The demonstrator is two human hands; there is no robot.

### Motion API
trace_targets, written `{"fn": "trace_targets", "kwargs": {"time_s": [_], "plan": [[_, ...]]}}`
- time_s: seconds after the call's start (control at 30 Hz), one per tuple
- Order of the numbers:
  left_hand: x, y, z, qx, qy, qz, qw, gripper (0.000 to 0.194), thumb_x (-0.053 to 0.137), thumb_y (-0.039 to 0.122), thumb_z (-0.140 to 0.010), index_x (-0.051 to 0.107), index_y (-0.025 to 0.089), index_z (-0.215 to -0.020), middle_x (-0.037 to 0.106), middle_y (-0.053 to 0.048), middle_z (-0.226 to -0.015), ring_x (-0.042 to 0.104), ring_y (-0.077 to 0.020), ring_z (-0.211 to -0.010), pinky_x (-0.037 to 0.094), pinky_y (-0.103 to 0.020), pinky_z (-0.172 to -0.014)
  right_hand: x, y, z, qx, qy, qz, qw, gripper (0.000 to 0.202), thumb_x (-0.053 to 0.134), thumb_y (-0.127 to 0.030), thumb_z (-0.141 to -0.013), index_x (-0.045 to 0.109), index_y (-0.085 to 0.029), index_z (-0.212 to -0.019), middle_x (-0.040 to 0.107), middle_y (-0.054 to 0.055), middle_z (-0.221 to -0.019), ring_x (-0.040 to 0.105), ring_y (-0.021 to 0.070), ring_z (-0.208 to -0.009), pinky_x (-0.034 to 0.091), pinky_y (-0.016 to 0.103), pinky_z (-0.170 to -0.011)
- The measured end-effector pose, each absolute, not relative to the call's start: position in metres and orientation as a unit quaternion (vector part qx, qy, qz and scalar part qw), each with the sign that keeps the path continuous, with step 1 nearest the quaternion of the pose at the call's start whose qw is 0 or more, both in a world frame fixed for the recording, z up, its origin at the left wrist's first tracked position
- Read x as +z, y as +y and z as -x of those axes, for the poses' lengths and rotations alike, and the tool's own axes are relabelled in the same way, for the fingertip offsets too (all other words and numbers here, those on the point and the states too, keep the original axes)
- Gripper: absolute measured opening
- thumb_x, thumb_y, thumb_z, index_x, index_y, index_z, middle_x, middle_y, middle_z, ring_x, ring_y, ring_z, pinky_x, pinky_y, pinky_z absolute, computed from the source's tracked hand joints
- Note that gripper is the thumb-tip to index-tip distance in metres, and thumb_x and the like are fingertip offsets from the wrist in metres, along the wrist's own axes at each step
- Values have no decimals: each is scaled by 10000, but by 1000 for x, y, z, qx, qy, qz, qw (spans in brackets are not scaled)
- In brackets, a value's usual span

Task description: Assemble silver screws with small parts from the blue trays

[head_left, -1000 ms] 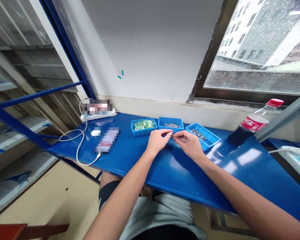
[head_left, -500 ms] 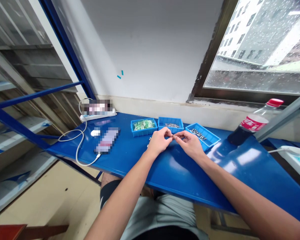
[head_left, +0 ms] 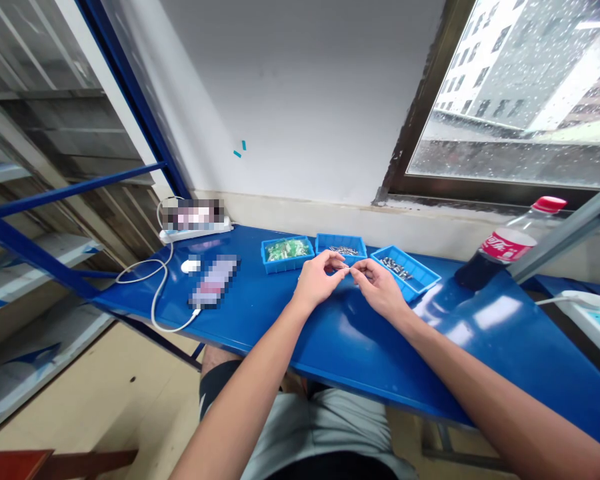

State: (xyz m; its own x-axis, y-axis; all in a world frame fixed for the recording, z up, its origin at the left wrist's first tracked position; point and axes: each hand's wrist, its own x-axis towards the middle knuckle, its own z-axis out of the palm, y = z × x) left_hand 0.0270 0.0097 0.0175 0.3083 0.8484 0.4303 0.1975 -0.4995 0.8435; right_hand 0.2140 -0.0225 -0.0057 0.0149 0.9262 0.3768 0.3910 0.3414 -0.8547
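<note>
Just in front of the blue trays, my left hand [head_left: 317, 280] and my right hand [head_left: 379, 285] meet fingertip to fingertip over the table. Both are closed in a pinch around something tiny between them, too small to name. Behind my left hand stands a blue tray [head_left: 275, 269] with green and clear pieces [head_left: 287, 249]. The middle blue tray [head_left: 325, 240] contains thin metal pieces, like screws or pins [head_left: 346, 251]. Angled beside my right hand, a third blue tray [head_left: 427, 280] holds dark and silvery small parts [head_left: 397, 268].
A cola bottle [head_left: 507, 245] stands at the right by the window. To the left lie a phone [head_left: 215, 281] on a white cable [head_left: 155, 303], a white round object [head_left: 191, 266] and a power strip [head_left: 197, 232]. The blue table [head_left: 350, 353] runs along the wall.
The fingers of my left hand have opened out slightly around the pinch, and the fingertips of both hands have shifted a little. The trays have not moved.
</note>
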Motion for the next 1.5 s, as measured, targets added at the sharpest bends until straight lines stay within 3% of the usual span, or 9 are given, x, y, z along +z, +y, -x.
{"fn": "trace_targets", "kwargs": {"time_s": [0.33,0.5,0.63,0.83,1.0,1.1,1.23,1.4,1.5], "plan": [[17,11,-28,475,360,-703,388,336,753,207,-872,635,191,-1186,799,-52,-980,779,-191,-909,618,-309,-876,-12,-23,-211,251,-663,513,484,340,636,-550,-958,727,-223,-986,762,74,-923,699,236,-783,556,348,-657],[11,12,-27,439,368,-749,334,338,730,157,-842,626,214,-1159,777,-17,-933,770,-168,-801,611,-272,-779,-7,-23,-211,266,-638,507,515,364,696,-547,-926,735,-220,-1081,776,83,-965,726,248,-846,583,355,-714],[10,12,-27,431,353,-769,315,370,718,99,-810,631,215,-1150,775,-11,-925,761,-167,-808,604,-275,-787,-3,-24,-214,258,-635,522,507,369,701,-575,-915,754,-218,-991,787,82,-955,722,242,-823,573,362,-745],[11,15,-29,491,355,-705,368,294,763,180,-859,644,186,-1128,778,-74,-990,757,-189,-886,613,-322,-848,-2,-23,-217,276,-623,531,504,423,675,-624,-916,733,-207,-959,768,68,-865,699,229,-755,543,339,-692],[12,19,-28,520,327,-629,477,404,794,233,-864,619,154,-1219,778,-130,-1068,766,-220,-969,617,-361,-905,-4,-25,-214,290,-625,532,492,441,649,-640,-934,743,-210,-969,763,74,-890,695,229,-770,541,335,-695],[12,20,-28,516,320,-599,522,491,817,289,-854,624,140,-1280,782,-152,-1111,771,-228,-969,611,-377,-925,-4,-26,-211,319,-610,519,506,458,620,-646,-955,741,-206,-999,747,69,-878,644,191,-673,507,306,-607],[13,18,-28,469,331,-640,511,395,790,411,-874,757,137,-1155,792,-146,-1129,756,-251,-1021,583,-377,-968,-8,-26,-210,347,-604,505,509,469,585,-652,-975,723,-205,-1004,706,42,-807,543,145,-548,452,287,-530],[12,17,-27,442,307,-667,516,419,723,454,-918,782,133,-1181,801,-116,-1004,742,-223,-875,589,-361,-888,-10,-26,-207,321,-644,504,478,467,554,-646,-990,723,-211,-960,720,46,-814,575,162,-588,454,285,-540],[10,19,-26,432,315,-684,496,424,705,469,-929,797,130,-1165,793,-135,-1084,741,-236,-932,581,-361,-917,-8,-28,-206,312,-657,498,472,453,533,-623,-1007,710,-214,-928,732,49,-825,599,170,-608,468,289,-555]]}}
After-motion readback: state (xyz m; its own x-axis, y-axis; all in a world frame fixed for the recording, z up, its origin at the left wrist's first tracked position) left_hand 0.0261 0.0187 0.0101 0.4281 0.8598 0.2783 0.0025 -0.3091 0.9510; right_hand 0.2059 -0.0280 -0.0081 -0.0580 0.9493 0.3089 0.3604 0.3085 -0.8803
